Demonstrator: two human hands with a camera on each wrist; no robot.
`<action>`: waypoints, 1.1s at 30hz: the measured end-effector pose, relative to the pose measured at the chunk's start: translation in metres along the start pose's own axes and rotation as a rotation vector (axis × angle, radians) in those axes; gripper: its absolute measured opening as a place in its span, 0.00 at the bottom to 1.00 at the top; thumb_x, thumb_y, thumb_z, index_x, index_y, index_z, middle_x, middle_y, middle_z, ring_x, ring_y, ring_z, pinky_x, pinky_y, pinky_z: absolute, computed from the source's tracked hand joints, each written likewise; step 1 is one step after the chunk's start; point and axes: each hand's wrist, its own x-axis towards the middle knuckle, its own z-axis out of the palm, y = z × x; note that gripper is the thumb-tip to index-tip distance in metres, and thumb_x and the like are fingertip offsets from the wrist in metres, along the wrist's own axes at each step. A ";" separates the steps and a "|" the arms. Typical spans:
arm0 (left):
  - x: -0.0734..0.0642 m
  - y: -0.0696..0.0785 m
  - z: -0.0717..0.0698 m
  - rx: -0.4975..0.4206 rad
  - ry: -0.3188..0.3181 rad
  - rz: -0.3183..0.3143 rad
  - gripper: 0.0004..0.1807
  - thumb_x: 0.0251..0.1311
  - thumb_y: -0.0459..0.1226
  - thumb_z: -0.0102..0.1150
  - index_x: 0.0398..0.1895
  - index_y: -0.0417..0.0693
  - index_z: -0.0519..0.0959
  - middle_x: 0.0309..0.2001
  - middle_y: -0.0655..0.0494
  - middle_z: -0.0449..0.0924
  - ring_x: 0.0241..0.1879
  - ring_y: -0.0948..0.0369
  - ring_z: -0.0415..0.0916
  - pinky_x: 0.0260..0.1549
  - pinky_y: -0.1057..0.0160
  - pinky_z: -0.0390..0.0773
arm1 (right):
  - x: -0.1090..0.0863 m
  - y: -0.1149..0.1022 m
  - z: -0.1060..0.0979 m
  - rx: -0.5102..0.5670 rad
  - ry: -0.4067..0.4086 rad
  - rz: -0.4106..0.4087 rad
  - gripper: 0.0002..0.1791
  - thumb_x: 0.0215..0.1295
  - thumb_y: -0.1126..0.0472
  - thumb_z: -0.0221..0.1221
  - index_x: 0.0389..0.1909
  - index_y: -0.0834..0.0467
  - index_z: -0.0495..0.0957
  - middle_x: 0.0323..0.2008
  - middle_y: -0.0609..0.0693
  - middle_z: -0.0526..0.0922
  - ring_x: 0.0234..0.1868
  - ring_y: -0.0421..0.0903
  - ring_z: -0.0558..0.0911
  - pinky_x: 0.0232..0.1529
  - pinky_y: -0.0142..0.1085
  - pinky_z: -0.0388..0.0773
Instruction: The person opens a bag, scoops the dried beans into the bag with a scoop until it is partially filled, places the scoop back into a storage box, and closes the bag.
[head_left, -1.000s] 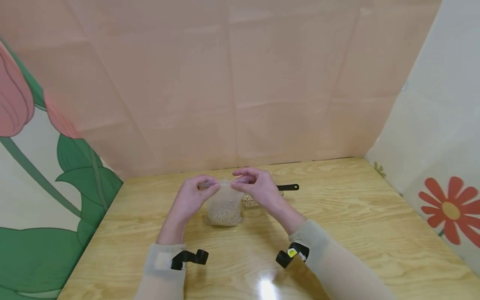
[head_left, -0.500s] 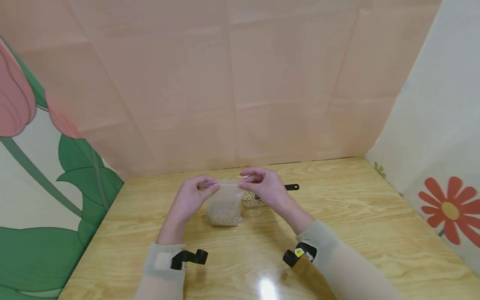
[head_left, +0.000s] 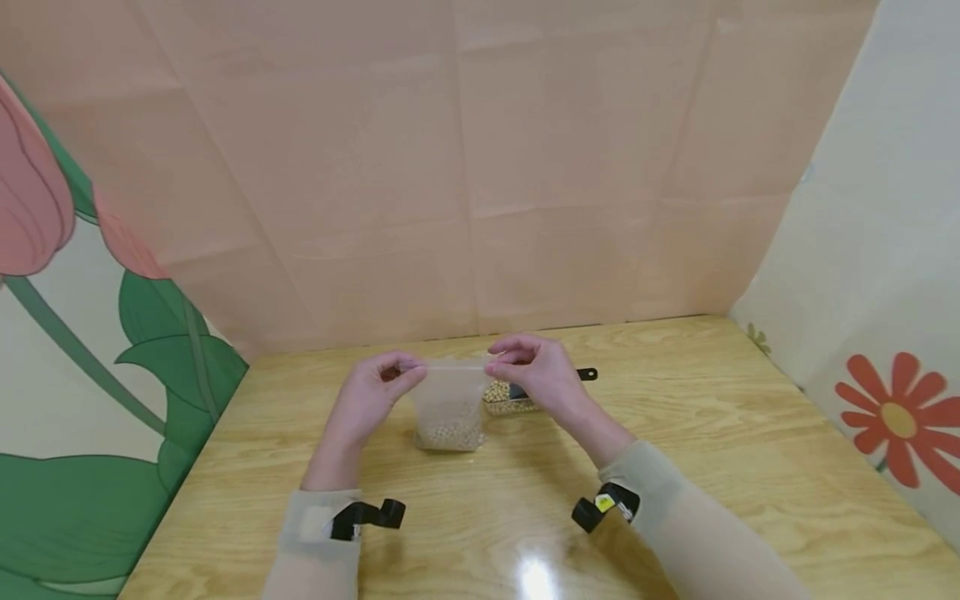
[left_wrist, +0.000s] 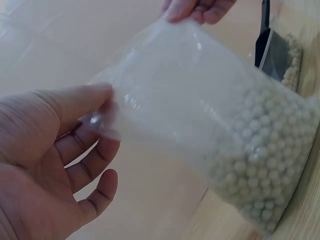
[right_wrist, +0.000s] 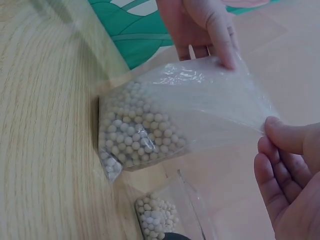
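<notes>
A clear zip bag stands upright on the table, its lower part filled with small pale round beads. The left hand pinches the bag's top left corner between thumb and fingers. At the opposite top corner, the right hand pinches the edge with thumb and index finger. The top edge is stretched straight between both hands. In the left wrist view the left hand has its other fingers loosely curled beside the plastic.
Behind the bag to the right sits a clear container of similar beads, partly hidden by the right hand. A scoop with a black handle lies in it. The wooden table meets a pink backdrop behind.
The right hand has slid rightward along the bag's top edge to its corner. The left hand has shifted slightly left, and the top edge is now spread wider and tauter.
</notes>
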 end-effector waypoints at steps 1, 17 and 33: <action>-0.001 -0.001 -0.001 0.000 0.008 0.004 0.08 0.76 0.42 0.70 0.49 0.49 0.91 0.46 0.54 0.87 0.47 0.54 0.78 0.48 0.53 0.78 | 0.000 0.001 0.000 0.006 0.000 0.006 0.16 0.68 0.60 0.77 0.54 0.56 0.90 0.39 0.48 0.92 0.45 0.53 0.90 0.44 0.38 0.83; -0.011 0.005 -0.024 0.033 0.016 -0.057 0.10 0.72 0.46 0.74 0.47 0.52 0.94 0.50 0.57 0.92 0.57 0.53 0.84 0.62 0.42 0.78 | -0.003 -0.011 0.000 0.031 -0.050 0.030 0.15 0.66 0.59 0.78 0.52 0.56 0.91 0.40 0.48 0.93 0.45 0.49 0.91 0.44 0.37 0.84; 0.013 -0.010 -0.024 0.200 0.015 -0.033 0.14 0.82 0.45 0.63 0.54 0.47 0.90 0.53 0.49 0.89 0.58 0.48 0.83 0.63 0.40 0.78 | 0.034 -0.005 0.011 -0.047 -0.095 0.038 0.09 0.70 0.55 0.76 0.47 0.51 0.92 0.43 0.47 0.93 0.47 0.50 0.89 0.56 0.54 0.84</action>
